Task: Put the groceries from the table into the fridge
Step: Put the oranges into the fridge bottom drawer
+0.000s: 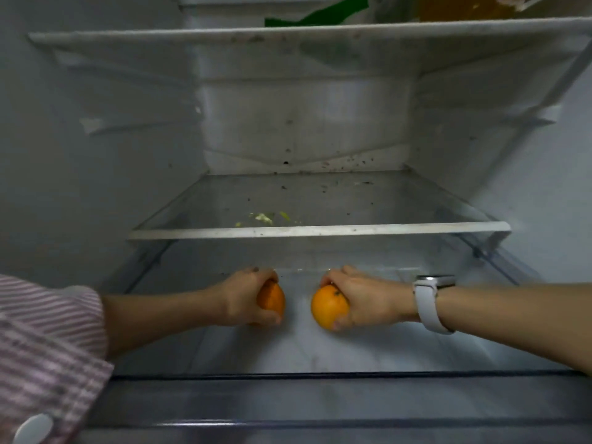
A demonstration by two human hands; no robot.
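A: Where are the oranges relative to the hands?

B: One in each. The left hand (245,296) grips the left orange (272,299) from its outer side, fingers curled over the top and thumb under, so only a wedge of peel shows. The right hand (362,299) grasps the right orange (328,307) the same way, mirrored, with more of the fruit exposed. The two oranges sit near each other, apart, low in the clear drawer (352,357) at the bottom of the fridge (96,155). Whether they touch the drawer floor, I cannot tell

A: Surfaces and shapes?

B: Both oranges are round with bright, dimpled peel; the right one shows a dark stem spot. The drawer is translucent plastic with a dark front rim. Above it a glass shelf (320,230) with a white front edge carries dark specks and a few pale green scraps (264,217). The upper shelf (288,35) is white edged and speckled too

A: And the arms?

B: Both forearms reach in from the sides, nearly level, wrists straight, knuckles up. The left has a striped sleeve (48,331) pushed up; the right wears a white watch (431,302)
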